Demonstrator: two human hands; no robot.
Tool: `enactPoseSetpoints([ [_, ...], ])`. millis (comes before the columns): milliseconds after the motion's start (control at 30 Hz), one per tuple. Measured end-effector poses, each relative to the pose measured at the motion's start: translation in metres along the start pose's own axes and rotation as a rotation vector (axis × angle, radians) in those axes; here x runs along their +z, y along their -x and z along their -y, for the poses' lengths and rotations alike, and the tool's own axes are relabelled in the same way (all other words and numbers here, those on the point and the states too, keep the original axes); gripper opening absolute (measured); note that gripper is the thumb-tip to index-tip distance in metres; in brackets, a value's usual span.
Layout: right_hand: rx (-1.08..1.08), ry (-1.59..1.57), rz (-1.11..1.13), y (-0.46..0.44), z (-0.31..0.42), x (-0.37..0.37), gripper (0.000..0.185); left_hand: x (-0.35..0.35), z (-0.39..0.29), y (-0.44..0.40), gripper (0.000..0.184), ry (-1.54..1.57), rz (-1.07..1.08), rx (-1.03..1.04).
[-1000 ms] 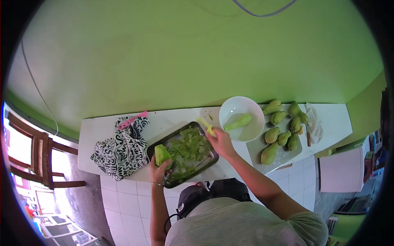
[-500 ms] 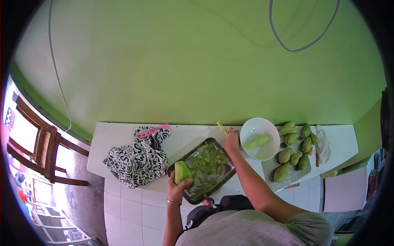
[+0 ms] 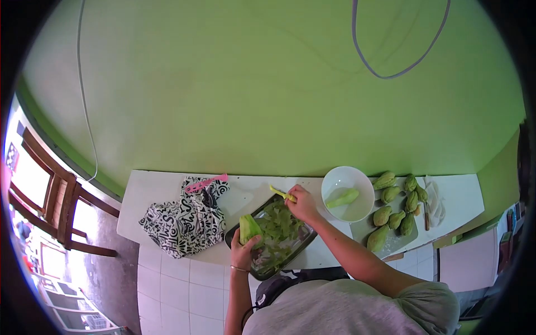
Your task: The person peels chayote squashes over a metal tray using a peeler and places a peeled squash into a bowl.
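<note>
My left hand (image 3: 242, 255) is closed around a large, pale green chayote (image 3: 250, 228), held over the left side of a dark metal tray (image 3: 291, 257). Strips of green peel (image 3: 277, 230) cover much of the tray's bottom. Between the fingers of my right hand (image 3: 303, 205) is a yellow-green peeler (image 3: 283, 194), above the tray's far edge and apart from the chayote. A white bowl (image 3: 350, 180) stands just right of that hand, with a pale peeled chayote (image 3: 343, 198) lying in it.
Several unpeeled chayotes (image 3: 382, 216) lie at the right on a board (image 3: 362, 230). Beside them are a knife (image 3: 427, 218) and a white cloth (image 3: 436, 200). A black-and-white patterned cloth (image 3: 187, 226) with a pink item (image 3: 206, 183) on it lies left. A wooden chair (image 3: 67, 206) stands beyond.
My right hand has moved left with the peeler, from beside the bowl to over the tray's far edge. My left hand still holds the chayote, and the view has shifted slightly.
</note>
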State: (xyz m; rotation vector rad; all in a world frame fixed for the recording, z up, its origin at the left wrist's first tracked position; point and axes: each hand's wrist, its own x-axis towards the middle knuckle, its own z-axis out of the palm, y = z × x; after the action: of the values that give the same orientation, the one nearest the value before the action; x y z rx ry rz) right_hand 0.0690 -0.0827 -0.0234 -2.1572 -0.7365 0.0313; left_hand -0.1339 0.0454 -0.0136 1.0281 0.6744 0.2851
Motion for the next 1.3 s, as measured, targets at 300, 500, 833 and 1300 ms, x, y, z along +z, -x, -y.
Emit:
enactPoseSetpoints([
  [300,-0.318,0.249,0.156,-0.068,-0.07,0.049,0.019,0.005,0.023,-0.002,0.058,0.078,-0.102,-0.02],
  [500,-0.491,0.451,0.124,-0.086,-0.104,0.059,0.013,0.005,0.023,0.009,0.067,0.042,-0.191,0.026],
  [833,-0.458,0.557,0.043,-0.091,-0.097,0.064,0.008,-0.037,0.021,0.029,0.073,-0.012,-0.152,0.016],
  [1300,0.098,-0.489,0.038,-0.032,-0.017,0.021,0.008,-0.055,0.002,0.045,0.072,0.012,-0.076,0.028],
])
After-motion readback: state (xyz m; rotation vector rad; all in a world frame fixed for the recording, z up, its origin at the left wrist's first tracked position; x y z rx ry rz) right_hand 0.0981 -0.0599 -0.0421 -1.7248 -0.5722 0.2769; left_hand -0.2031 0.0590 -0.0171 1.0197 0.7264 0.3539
